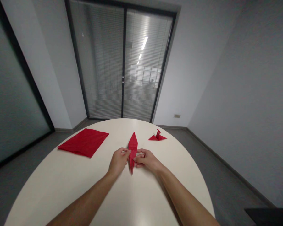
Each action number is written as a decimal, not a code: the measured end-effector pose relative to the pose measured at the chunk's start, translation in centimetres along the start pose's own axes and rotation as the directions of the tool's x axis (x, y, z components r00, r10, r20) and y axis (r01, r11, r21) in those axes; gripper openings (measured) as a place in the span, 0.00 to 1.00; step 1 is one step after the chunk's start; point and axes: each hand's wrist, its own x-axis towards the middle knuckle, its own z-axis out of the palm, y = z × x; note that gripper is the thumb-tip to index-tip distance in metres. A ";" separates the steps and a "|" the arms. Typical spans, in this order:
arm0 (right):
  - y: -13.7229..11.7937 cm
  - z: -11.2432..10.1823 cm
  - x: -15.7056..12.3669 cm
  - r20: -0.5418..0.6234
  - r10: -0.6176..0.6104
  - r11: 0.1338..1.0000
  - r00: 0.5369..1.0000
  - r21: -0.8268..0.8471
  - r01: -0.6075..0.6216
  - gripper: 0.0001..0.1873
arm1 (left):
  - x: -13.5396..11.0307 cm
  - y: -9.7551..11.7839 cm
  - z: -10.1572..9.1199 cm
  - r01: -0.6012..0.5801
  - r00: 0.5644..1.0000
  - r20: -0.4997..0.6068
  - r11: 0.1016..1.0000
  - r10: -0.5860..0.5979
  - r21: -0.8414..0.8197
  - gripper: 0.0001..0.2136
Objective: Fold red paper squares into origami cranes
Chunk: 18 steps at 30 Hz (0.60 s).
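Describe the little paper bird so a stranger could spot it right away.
On the round table, find the held paper. To its right, toward the far edge, sits the bird. Unlike that paper and the flat sheet, it has spread wings and an upright middle.

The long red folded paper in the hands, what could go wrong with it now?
The long red folded paper narrows to thin, split points at its near end, which might bend or tear.

The bare left hand and bare right hand hold it from opposite sides, so uneven pressure could crease it crookedly.

The small red paper bird with spread wings stands beyond the right hand; a careless reach could perhaps knock it over.
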 end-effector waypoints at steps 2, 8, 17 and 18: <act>0.3 0.1 0.1 0.012 0.024 1.000 1.000 -0.006 -0.024 0.33 | 0.0 -0.2 0.1 0.003 1.000 -0.008 1.000 -0.003 -0.004 0.18; 0.2 0.0 -0.1 0.053 0.049 0.998 0.997 -0.028 -0.047 0.30 | 0.1 -0.6 0.3 0.009 1.000 0.009 1.000 -0.009 0.006 0.14; 0.7 -0.8 0.1 0.033 0.059 0.997 0.998 -0.061 -0.057 0.42 | 0.0 -0.8 -0.5 -0.109 0.989 -0.043 0.886 0.144 0.451 0.20; 0.6 -0.7 0.0 0.009 0.050 0.996 0.999 -0.074 -0.049 0.42 | -0.2 -0.6 -0.6 -0.120 0.987 -0.018 0.822 0.157 0.556 0.20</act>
